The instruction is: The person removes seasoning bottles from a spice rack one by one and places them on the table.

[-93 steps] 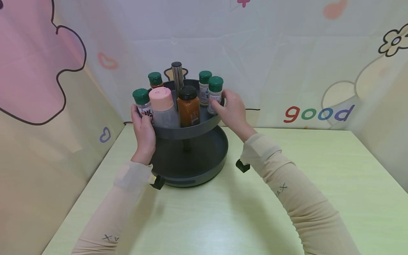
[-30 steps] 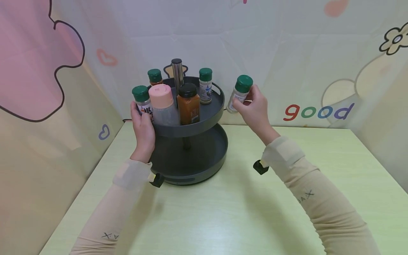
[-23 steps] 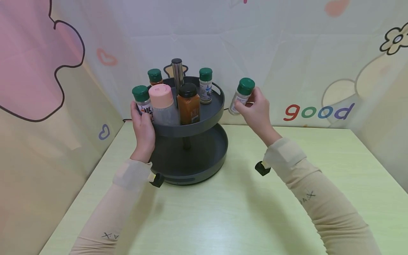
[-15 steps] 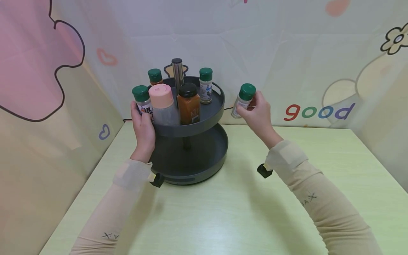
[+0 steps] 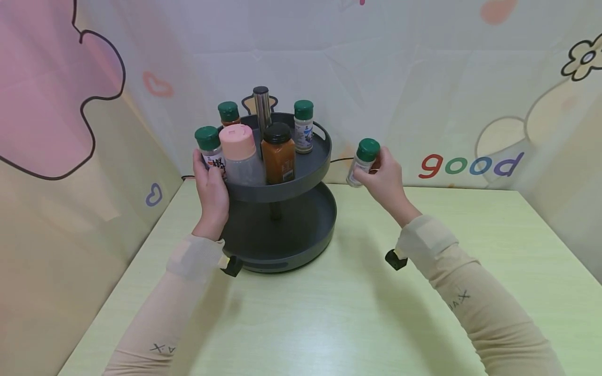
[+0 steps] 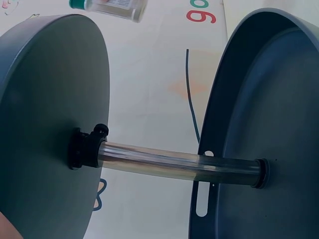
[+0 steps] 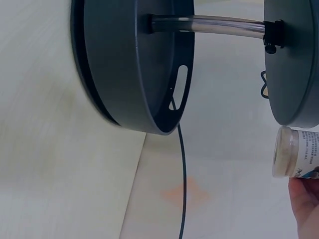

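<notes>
A two-tier dark grey turntable rack (image 5: 277, 194) stands on the table with seasoning bottles on its upper tray. My left hand (image 5: 212, 196) grips that tray's left rim, the thumb beside a green-capped spice jar (image 5: 208, 141); part of its grip is hidden. Right of the rack, my right hand (image 5: 388, 180) pinches another green-capped spice jar (image 5: 361, 162), tilted and held in the air. Its pale base end and printed label show in the right wrist view, below the upper tray (image 7: 291, 64). The lower tray (image 5: 282, 240) bears no bottles.
Also on the upper tray are a pink-capped bottle (image 5: 242, 156), a black-capped orange-brown bottle (image 5: 278, 156) and two green-capped jars, one at back right (image 5: 303, 128). A metal post (image 5: 262, 107) rises through it. A printed cloth (image 5: 423, 94) hangs behind the table (image 5: 310, 313).
My right hand has taken the spice jar off the upper tray's right side, out to the right, then lowered it a little. My left hand has stayed at the left rim.
</notes>
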The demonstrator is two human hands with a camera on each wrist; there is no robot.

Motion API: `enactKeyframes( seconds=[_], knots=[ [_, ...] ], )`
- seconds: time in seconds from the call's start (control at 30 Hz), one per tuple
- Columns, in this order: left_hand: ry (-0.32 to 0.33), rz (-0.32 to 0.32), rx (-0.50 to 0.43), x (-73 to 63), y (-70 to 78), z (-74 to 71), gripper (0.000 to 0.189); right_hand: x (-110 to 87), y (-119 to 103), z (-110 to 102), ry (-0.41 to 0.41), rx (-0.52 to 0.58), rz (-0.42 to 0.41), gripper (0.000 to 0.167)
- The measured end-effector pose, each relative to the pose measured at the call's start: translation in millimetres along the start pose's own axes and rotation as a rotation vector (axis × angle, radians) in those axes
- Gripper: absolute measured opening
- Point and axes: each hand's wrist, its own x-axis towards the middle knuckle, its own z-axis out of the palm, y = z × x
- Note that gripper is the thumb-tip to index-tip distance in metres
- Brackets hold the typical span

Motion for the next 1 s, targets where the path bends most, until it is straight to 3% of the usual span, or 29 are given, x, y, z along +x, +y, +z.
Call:
enactKeyframes(
  seconds=[0.4, 0.77, 1.0],
  knots=[
    [-0.026, 0.027, -0.031, -2.0, 0.7, -2.4, 0.055, -6.4, 14, -2, -0.064, -0.021, 0.082, 0.039],
    [-0.055, 0.034, -0.066, -1.7, 0.8, -4.3, 0.054, -12.4, 27, 0, -0.113, -0.071, 0.108, 0.04],
    [-0.054, 0.024, -0.06, -12.4, 15.9, -3.4, 0.055, -15.1, 34, 1, -0.134, -0.081, 0.166, 0.042]
  ],
)
